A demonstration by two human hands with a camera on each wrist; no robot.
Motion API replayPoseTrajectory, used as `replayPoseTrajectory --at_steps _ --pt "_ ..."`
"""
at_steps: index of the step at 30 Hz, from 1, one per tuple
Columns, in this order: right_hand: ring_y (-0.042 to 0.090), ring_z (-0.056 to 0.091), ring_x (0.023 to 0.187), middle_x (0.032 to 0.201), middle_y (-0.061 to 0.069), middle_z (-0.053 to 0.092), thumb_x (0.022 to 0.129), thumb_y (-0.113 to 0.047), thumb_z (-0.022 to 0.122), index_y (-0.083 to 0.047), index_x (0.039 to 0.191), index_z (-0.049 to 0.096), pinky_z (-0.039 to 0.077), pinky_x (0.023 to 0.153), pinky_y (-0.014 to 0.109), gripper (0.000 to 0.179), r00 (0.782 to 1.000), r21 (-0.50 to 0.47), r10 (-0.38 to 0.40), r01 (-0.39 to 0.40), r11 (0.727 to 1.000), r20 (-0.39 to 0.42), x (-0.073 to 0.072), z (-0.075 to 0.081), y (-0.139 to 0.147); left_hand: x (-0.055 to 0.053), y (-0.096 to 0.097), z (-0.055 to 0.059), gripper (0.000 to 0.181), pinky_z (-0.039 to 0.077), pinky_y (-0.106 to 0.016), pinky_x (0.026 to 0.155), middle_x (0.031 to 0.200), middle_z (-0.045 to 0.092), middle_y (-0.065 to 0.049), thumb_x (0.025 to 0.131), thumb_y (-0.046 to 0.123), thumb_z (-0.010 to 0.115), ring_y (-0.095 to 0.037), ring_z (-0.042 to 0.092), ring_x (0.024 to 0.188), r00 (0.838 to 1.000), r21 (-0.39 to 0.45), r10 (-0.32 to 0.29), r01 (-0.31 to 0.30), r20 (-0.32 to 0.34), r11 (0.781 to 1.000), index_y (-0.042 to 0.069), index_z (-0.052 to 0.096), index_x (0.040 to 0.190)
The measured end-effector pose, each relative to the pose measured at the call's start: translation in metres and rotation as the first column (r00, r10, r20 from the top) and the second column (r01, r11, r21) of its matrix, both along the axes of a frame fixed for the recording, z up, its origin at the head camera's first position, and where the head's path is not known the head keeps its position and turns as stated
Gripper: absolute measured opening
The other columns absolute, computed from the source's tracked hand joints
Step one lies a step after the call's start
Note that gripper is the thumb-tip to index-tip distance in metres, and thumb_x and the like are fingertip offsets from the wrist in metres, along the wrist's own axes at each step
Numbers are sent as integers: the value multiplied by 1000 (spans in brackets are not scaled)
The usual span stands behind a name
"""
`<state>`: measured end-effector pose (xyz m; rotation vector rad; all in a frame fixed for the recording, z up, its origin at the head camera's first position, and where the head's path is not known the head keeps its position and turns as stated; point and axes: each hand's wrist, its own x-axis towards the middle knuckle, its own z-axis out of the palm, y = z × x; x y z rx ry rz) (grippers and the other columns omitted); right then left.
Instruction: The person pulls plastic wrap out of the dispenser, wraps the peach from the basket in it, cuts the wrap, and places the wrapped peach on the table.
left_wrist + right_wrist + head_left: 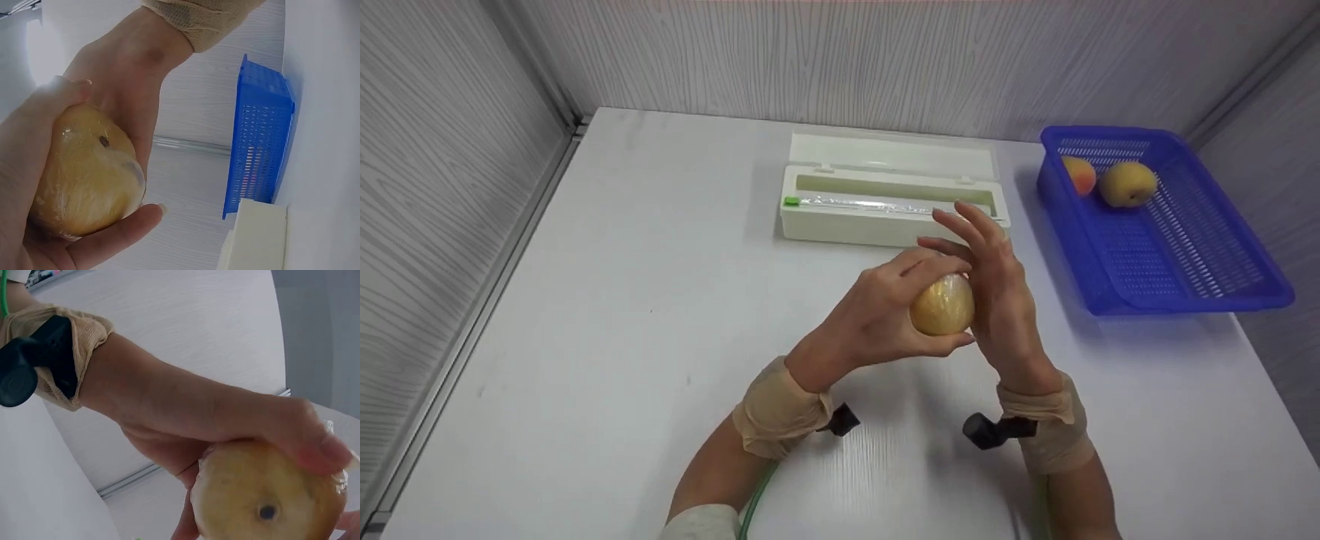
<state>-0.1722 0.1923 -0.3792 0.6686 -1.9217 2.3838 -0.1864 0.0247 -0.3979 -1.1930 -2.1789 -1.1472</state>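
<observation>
My left hand [885, 311] grips a round yellow pear [945, 306] above the table, its thumb below and its fingers over the top. Clear plastic film covers the pear, shiny and wrinkled in the left wrist view, where a dark spot shows on its skin. In the right wrist view, the pear's underside [267, 486] faces the camera, with a dark round hollow in it. My right hand [1001, 300] is upright against the pear's right side, palm toward it and fingers extended. Behind the hands is an open white cling film box [840, 229].
The box's lid [885, 152] is tipped back, and film with a green slider [791, 201] lies along its front. At the right, a blue basket [1132, 301] holds another yellow pear [1129, 185] and a red-and-yellow fruit [1080, 176]. Panelled walls enclose the white table [607, 315].
</observation>
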Motion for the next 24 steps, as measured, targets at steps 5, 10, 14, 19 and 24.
replayPoseTrajectory --at_steps 5,10,14,19,24 --pt "33 40 138 157 15 32 104 -48 37 -10 152 33 38 111 39 61 992 146 54 -38 989 -113 0 0 8 -12 -10 2 54 56 -25 77 116 67 0 77 41 79 -9 64 96 931 214 -142 71 336 974 15 62 122" --pt "25 36 143 157 6 35 96 -18 62 -14 154 31 32 117 36 66 955 500 148 -1 866 -256 2 -2 13 -22 -20 -1 61 60 -41 62 98 66 -7 85 58 61 -18 68 77 593 413 -412 142 692 900 11 55 123" --pt "19 37 143 155 -3 38 77 -19 85 -19 154 31 29 120 33 94 931 660 183 76 748 -315 3 -6 12 -25 -23 -4 87 60 -49 61 92 66 -11 79 80 54 -23 70 72 375 419 -462 195 804 887 10 42 130" --pt "15 48 133 145 0 51 70 -29 90 -12 147 41 37 114 32 92 930 676 95 185 714 -355 1 -11 11 -25 -26 -6 107 60 -49 66 106 63 -14 66 90 56 -26 71 80 356 356 -412 214 839 910 19 28 142" --pt "14 56 111 128 5 56 74 -32 87 -5 139 43 48 94 31 83 937 662 -77 298 688 -342 -7 -15 10 -26 -27 -7 90 61 -47 71 126 54 -13 78 70 66 -28 70 95 461 316 -368 188 808 930 26 28 146"
